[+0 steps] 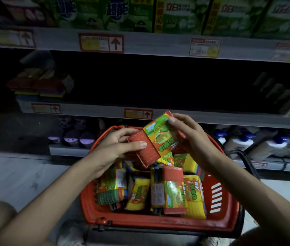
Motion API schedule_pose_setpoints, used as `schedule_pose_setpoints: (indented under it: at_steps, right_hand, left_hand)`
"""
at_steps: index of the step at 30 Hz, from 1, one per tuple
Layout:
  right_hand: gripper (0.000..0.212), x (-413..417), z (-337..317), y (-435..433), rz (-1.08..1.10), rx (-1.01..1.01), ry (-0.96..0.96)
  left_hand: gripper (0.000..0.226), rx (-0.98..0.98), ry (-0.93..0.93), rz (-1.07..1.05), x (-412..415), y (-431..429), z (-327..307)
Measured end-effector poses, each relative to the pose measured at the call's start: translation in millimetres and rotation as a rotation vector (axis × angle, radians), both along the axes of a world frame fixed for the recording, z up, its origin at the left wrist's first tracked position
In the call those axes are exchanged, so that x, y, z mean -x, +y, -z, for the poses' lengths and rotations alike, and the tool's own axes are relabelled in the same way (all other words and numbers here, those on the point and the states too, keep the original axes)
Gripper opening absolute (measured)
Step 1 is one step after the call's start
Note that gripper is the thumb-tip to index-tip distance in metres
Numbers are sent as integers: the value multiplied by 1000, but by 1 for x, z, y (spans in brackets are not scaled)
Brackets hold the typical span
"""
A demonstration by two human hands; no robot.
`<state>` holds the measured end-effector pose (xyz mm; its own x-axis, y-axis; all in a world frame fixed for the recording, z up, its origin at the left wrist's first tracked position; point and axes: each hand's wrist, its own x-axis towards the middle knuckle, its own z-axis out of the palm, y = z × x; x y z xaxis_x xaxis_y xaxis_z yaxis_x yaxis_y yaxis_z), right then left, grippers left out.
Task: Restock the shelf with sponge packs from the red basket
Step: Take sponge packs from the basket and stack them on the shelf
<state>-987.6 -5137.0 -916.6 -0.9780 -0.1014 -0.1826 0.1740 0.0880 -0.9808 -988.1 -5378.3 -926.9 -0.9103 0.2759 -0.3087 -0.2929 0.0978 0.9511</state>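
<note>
A red basket (217, 206) sits on the floor in front of me, filled with several sponge packs (169, 192) in yellow, orange and green wrappers. Above the basket I hold one sponge pack (155, 139) with a red scourer face and a green-orange label, tilted. My left hand (115, 148) grips its lower left end, thumb across the red face. My right hand (192, 137) pinches its upper right end. The dark middle shelf (202, 116) lies just behind the pack, with a few sponge packs (41, 84) stacked at its far left.
Green detergent boxes (176, 13) fill the top shelf above red price tags (101, 42). Purple-lidded tubs (73, 137) and white bottles (247, 142) stand on the bottom shelf behind the basket. The basket's black handle (247, 157) hangs to the right. My knees frame the lower corners.
</note>
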Motion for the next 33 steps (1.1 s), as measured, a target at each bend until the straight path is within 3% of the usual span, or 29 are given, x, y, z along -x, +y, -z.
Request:
schedule_pose_setpoints:
  at_steps: [2,4,7,8,10,12,16,20,24,28,33]
  right_hand:
    - [45,-1,2,-3,27,35,-102]
    - [44,-1,11,0,66,-60,-233]
    - [31,-6,33,14,-135,-526,-359]
    - [39,-10,40,16,-222,-634,-394]
    - [65,-19,48,16,-342,-655,-456]
    - [88,-25,54,18,-460,-677,-433]
    - [77,-23,49,17,-648,-1068,-185]
    - [87,-26,45,6,-612,-1035,-27]
    - [79,-25,45,1,-612,-1004,51]
    - [105,-20,42,9,-690,-996,8]
    - [76,-26,38,13,-774,-1148,74]
  left_hand:
    - [48,29,-25,-50,-1,-3,2]
    - [42,54,-57,-116,-2,-9,5]
    - [44,57,-110,-192,-3,-20,10]
    - [46,57,-122,-211,-3,-23,11]
    - [48,49,-134,-238,-3,-29,15]
    - [47,49,-142,-246,-5,-32,17]
    - [52,62,-154,-248,-7,-34,20]
    - [63,64,-166,-237,-8,-33,22]
    - [54,39,-174,-256,-8,-31,20]
    - [51,13,-175,-289,-8,-30,19]
    - [65,10,-173,-313,-6,-29,18]
